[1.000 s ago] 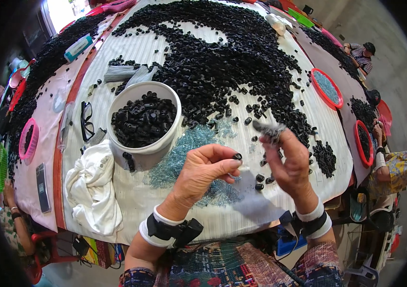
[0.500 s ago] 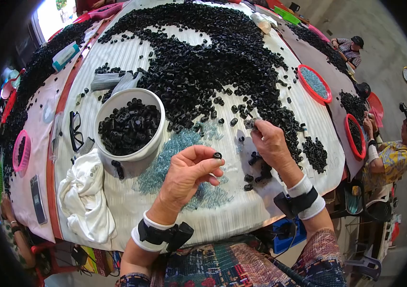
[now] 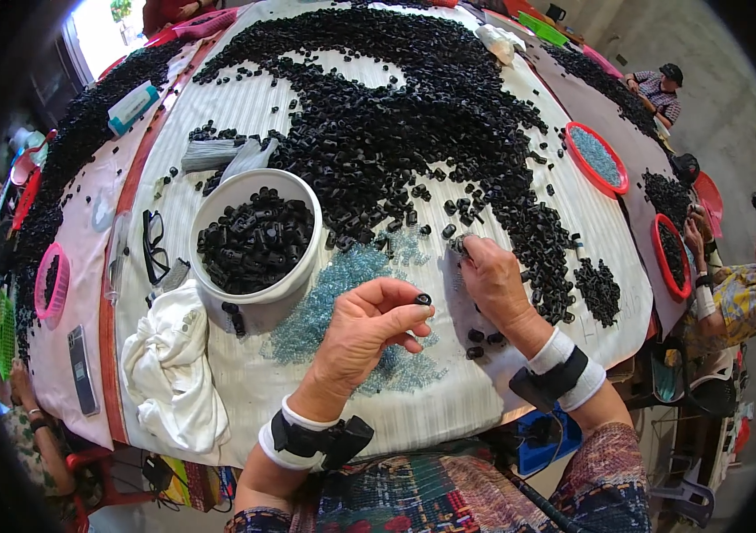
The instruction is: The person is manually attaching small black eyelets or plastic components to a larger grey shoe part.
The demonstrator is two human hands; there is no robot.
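Note:
Between the thumb and index finger of my left hand [image 3: 362,330] is a small black cylindrical plastic piece [image 3: 422,300], its round end showing a hole. My right hand [image 3: 500,282] is closed over the table, a small greyish thing pinched at its fingertips, too unclear to name. Beneath and beside my left hand spreads a heap of small pale-blue clear pieces [image 3: 323,298]. A white bowl [image 3: 312,258] filled with black pieces [image 3: 253,240] stands to the left. A few loose black pieces [image 3: 475,353] lie below my right hand.
A large heap of black pieces [image 3: 413,124] covers the table's far part. Eyeglasses [image 3: 154,247], a white cloth [image 3: 174,373] and grey bundles [image 3: 209,155] lie left. A red tray [image 3: 616,188] of clear pieces stands right. Other people [image 3: 737,284] sit at neighbouring tables.
The view has shifted, so the table appears a little further right. My right hand has come slightly nearer my left hand. The left hand keeps its pinch on the black piece.

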